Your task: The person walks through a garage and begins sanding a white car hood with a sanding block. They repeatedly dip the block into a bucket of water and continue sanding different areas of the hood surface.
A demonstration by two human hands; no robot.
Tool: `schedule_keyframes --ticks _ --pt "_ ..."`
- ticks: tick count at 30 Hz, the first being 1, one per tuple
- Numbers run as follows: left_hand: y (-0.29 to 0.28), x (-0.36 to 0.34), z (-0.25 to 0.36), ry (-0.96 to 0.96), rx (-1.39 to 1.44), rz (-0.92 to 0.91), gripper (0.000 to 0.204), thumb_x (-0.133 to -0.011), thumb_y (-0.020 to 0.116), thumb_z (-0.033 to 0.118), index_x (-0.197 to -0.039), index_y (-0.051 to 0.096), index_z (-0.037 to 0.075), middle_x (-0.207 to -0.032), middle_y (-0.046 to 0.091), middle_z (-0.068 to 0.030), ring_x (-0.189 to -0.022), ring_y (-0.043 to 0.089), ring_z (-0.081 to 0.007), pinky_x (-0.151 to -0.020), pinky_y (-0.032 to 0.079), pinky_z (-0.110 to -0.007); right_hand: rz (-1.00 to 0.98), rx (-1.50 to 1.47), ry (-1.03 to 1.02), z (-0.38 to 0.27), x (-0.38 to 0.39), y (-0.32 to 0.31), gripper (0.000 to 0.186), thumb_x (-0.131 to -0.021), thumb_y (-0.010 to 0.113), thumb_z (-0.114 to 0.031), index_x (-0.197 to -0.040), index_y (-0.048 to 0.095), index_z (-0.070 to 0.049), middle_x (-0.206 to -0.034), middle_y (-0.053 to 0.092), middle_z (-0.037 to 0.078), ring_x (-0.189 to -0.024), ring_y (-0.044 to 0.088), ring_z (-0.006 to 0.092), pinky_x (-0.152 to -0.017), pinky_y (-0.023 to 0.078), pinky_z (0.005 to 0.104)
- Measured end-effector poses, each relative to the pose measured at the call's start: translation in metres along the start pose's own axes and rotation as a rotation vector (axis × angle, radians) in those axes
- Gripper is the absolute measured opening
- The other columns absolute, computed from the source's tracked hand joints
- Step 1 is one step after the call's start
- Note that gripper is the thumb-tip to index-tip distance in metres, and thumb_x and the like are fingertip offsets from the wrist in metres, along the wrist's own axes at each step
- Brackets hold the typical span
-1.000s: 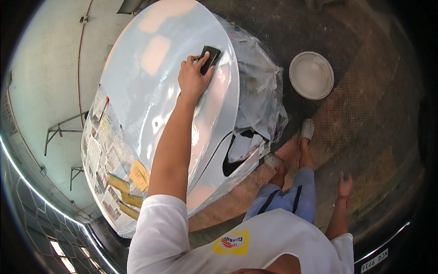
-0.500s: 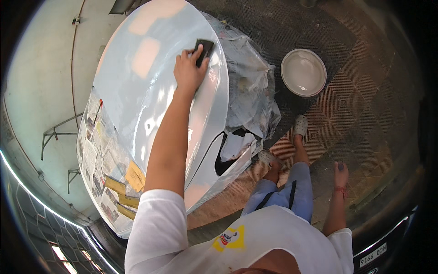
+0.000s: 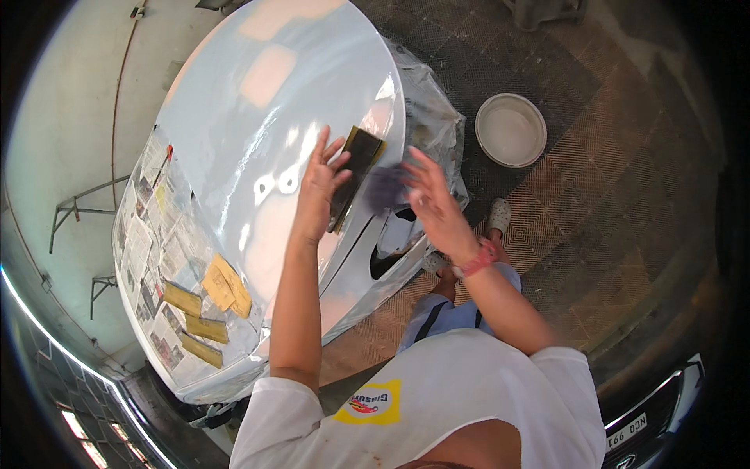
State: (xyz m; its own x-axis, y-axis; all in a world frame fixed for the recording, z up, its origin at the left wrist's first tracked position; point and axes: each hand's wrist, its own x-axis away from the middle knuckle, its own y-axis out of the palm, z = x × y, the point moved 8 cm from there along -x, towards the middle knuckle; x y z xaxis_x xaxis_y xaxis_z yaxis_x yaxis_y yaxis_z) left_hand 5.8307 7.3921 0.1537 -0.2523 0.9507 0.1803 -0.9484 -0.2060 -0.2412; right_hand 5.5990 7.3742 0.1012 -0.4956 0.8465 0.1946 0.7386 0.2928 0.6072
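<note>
1. Clock directions have twelve at the top of your view. Your left hand (image 3: 316, 195) is over the pale grey-blue car panel (image 3: 308, 105); its fingers are stretched and spread apart, and I see no thing in its grip.
2. The black block (image 3: 356, 173) with yellowish edges is slanted over the panel, at two o'clock from this hand and just beside the fingers — if they touch it, I cannot tell.
3. Your right hand (image 3: 439, 205), with a red wristband (image 3: 479, 258), has its fingers partly spread and a little bent.
4. The dark purple thing (image 3: 387, 189) is at ten o'clock from the right hand, close to its fingertips. It is blurred, so I cannot tell whether you have hold of it.
5. At eight o'clock from your left hand, newspaper sheets (image 3: 144, 242) cover the car; yellow strips (image 3: 207, 329) lie on them.
6. Between one and two o'clock from your right hand, a round whitish basin (image 3: 512, 164) stands on the patterned floor (image 3: 547, 227).
</note>
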Motion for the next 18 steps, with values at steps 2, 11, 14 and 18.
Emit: schedule_keyframes --ticks 2,11,14,18 --pt "0.002 -0.009 0.018 -0.104 0.767 -0.184 0.078 -0.107 0.07 0.054 -0.171 0.041 0.019 -0.162 0.054 -0.0174 -0.142 0.059 -0.0377 -0.106 0.059 -0.047 0.078 0.363 -0.136 0.004 -0.027 0.02 0.08 -0.106 0.076 -0.041 -0.165 0.04 -0.002 -0.165 0.046 0.029 -0.151 0.049 0.0452 -0.124 0.042 0.0522" --pt "-0.062 -0.004 0.066 0.273 -0.769 0.096 0.025 -0.098 0.082 0.019 -0.115 0.072 0.005 -0.101 0.08 -0.0128 -0.093 0.077 -0.0285 -0.083 0.059 -0.04 0.543 1.24 -0.272 0.096 -0.096 0.101 0.097 -0.097 0.078 -0.046 -0.169 0.034 0.002 -0.176 0.015 0.042 -0.16 0.018 0.0671 -0.133 0.021 0.0663" --pt "-0.151 0.017 0.03 0.331 -0.868 0.235 0.04 -0.09 0.089 0.024 -0.125 0.074 0.01 -0.112 0.077 -0.0116 -0.097 0.075 -0.0338 -0.084 0.06 -0.042 0.477 1.281 -0.34 0.11 -0.084 0.117 0.089 -0.097 0.071 -0.028 -0.17 0.032 0.003 -0.177 0.014 0.04 -0.161 0.017 0.0657 -0.135 0.019 0.0659" --pt "-0.303 0.06 -0.028 0.211 -1.266 0.388 0.049 -0.096 0.084 0.028 -0.139 0.069 0.013 -0.148 0.059 -0.0239 -0.136 0.054 -0.0463 -0.111 0.05 -0.053 0.013 1.272 -0.453 0.151 0.02 0.198 0.092 -0.095 0.071 -0.022 -0.173 0.027 0.002 -0.178 0.013 0.038 -0.163 0.015 0.064 -0.133 0.02 0.0701"
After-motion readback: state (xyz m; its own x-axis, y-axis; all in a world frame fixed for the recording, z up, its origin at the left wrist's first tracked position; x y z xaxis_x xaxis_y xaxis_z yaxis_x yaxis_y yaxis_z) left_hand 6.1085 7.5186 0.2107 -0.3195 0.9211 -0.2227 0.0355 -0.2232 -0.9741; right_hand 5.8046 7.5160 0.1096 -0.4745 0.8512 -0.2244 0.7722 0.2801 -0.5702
